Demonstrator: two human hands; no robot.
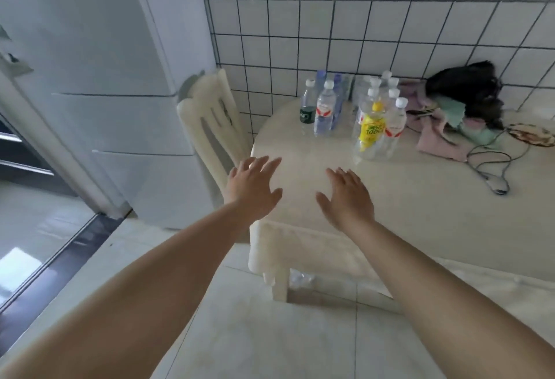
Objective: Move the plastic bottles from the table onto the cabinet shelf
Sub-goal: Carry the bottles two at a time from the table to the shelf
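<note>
Several clear plastic bottles stand in two clusters at the far side of the cream table (420,213), near the tiled wall. The left cluster includes a green-labelled bottle (308,107) and a red-and-white-labelled bottle (325,109). The right cluster has a yellow-labelled bottle (371,129) in front, with a red-labelled bottle (395,126) beside it. My left hand (253,189) and my right hand (348,198) hover over the table's near left corner, fingers spread, holding nothing, well short of the bottles. No cabinet shelf is visible.
A white refrigerator (105,78) fills the left. A cream chair (210,126) stands between it and the table. Crumpled cloths (444,129), a black bag (468,87), a small dish (531,135) and a cable (489,168) lie on the table's right. A sliding-door track (60,258) crosses the floor at left.
</note>
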